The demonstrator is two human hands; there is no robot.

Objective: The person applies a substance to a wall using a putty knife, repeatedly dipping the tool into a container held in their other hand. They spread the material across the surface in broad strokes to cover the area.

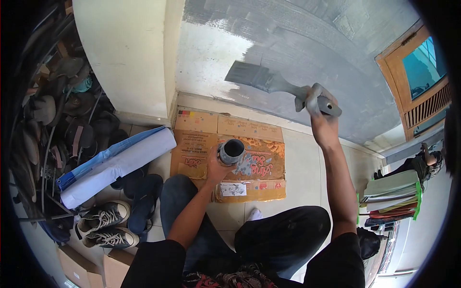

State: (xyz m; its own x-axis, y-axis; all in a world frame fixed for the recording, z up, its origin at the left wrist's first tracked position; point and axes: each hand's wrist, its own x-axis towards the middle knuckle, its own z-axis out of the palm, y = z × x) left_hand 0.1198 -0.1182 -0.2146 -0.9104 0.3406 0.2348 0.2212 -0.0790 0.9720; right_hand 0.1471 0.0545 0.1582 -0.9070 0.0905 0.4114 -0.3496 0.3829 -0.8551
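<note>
My right hand (321, 111) grips the handle of a wide paintbrush (269, 81), both smeared with grey paint. The bristles press against the wall (307, 43) at the edge where grey paint meets the bare white patch (209, 57). My left hand (218, 165) holds a small paint-spattered can (232, 151) above flattened cardboard (249, 139) that lies on the floor along the wall's base. I am squatting, with my knees in dark trousers below both arms.
A rolled white and blue sheet (115, 165) lies left of the cardboard. Sneakers (103, 225) and sandals sit nearby, with a shoe rack (53, 120) at far left. A wooden window frame (418, 72) is at right, stacked boards (391, 197) below it.
</note>
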